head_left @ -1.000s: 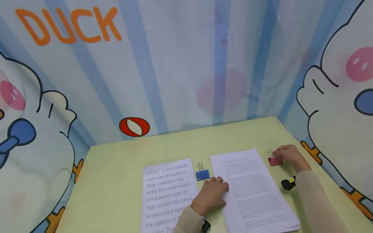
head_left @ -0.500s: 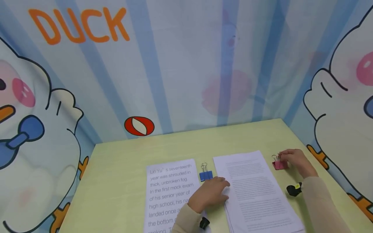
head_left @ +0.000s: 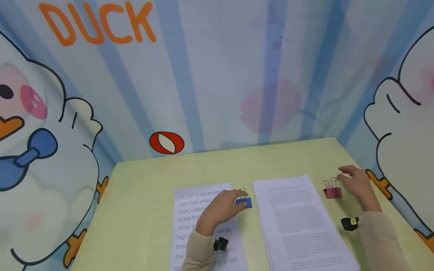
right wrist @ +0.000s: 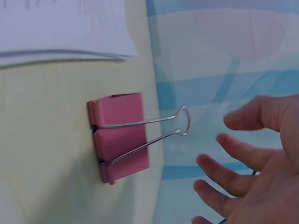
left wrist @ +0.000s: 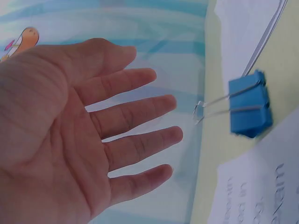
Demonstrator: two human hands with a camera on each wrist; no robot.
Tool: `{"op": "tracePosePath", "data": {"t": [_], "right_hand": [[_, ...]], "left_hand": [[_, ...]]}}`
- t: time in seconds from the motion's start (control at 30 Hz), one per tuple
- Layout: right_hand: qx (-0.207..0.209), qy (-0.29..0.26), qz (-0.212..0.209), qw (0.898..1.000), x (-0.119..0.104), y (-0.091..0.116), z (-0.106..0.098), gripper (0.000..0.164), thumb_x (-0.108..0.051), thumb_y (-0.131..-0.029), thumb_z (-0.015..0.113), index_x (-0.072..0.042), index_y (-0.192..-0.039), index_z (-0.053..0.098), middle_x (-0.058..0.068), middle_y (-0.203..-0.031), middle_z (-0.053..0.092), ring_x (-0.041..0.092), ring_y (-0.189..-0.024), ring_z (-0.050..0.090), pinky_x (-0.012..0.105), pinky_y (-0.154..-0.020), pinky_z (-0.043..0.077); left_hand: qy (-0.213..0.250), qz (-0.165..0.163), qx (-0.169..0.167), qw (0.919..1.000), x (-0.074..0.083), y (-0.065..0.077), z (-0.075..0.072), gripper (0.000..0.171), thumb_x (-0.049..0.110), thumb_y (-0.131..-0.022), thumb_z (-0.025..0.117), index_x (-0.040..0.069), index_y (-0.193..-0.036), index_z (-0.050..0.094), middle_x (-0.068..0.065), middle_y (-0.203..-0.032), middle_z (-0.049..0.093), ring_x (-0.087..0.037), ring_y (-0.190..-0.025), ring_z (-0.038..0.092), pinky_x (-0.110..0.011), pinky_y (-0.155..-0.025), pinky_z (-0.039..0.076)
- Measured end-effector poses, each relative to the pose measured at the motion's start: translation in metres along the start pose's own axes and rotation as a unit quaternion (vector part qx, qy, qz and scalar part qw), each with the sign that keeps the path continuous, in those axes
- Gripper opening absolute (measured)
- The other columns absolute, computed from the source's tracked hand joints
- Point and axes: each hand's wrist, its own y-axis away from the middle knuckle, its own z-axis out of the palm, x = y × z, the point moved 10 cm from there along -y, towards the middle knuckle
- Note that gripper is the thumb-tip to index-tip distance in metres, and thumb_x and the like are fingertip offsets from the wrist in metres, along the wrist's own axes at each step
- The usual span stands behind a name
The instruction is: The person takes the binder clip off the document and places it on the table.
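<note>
Above the left-hand sheet, my left hand [head_left: 220, 209] reaches beside a blue binder clip [head_left: 249, 202]. In the left wrist view its fingers are extended, and the blue clip's wire handles point toward them without contact. Part of that clip is covered by the hand in the head view. My right hand [head_left: 361, 189] hovers just right of a pink binder clip [head_left: 333, 193]. The right wrist view has its fingers loosely spread, a gap away from the pink clip's wire handles [right wrist: 184, 123]. Both clips stand on the table, handles upward.
A large-print sheet [head_left: 186, 244] lies partly under the left forearm. To its right is a stack of small-print pages [head_left: 298, 222], between the two clips. The pale yellow table [head_left: 142, 199] ends at a patterned curtain [head_left: 223, 75] at the back and sides.
My right hand has let go of the pink binder clip and moved slightly away from it. My left hand has left the page stack's edge, going up and left to the blue binder clip.
</note>
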Motion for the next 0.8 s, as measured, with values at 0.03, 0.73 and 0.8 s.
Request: {"op": "tracePosePath", "data": {"t": [0.03, 0.73, 0.8], "right_hand": [[0.016, 0.005, -0.001, 1.0, -0.003, 0.003, -0.005, 0.047, -0.016, -0.102, 0.049, 0.016, -0.136, 0.045, 0.042, -0.137, 0.043, 0.06, -0.124, 0.038, 0.07, -0.095, 0.036], [0.04, 0.045, -0.125, 0.99, -0.131, 0.037, 0.011, 0.045, -0.016, -0.099, 0.059, 0.011, -0.134, 0.052, 0.04, -0.139, 0.044, 0.06, -0.128, 0.038, 0.076, -0.085, 0.03], [0.03, 0.043, -0.134, 0.99, -0.141, 0.04, 0.018, 0.046, -0.017, -0.099, 0.06, 0.011, -0.134, 0.051, 0.039, -0.141, 0.043, 0.06, -0.132, 0.033, 0.077, -0.088, 0.027]], "left_hand": [[0.007, -0.003, 0.005, 1.0, -0.003, 0.002, -0.003, 0.036, 0.021, -0.101, 0.061, 0.006, -0.135, 0.063, -0.007, -0.137, 0.063, -0.026, -0.128, 0.057, -0.042, -0.106, 0.043], [-0.035, -0.159, 0.166, 0.9727, -0.092, 0.058, -0.081, 0.067, 0.026, -0.094, 0.072, 0.009, -0.152, 0.044, -0.02, -0.161, 0.031, -0.043, -0.146, 0.028, -0.067, -0.11, 0.026], [-0.04, -0.163, 0.175, 0.9701, -0.096, 0.062, -0.084, 0.072, 0.026, -0.092, 0.074, 0.008, -0.153, 0.042, -0.023, -0.16, 0.03, -0.046, -0.146, 0.027, -0.069, -0.109, 0.025]]}}
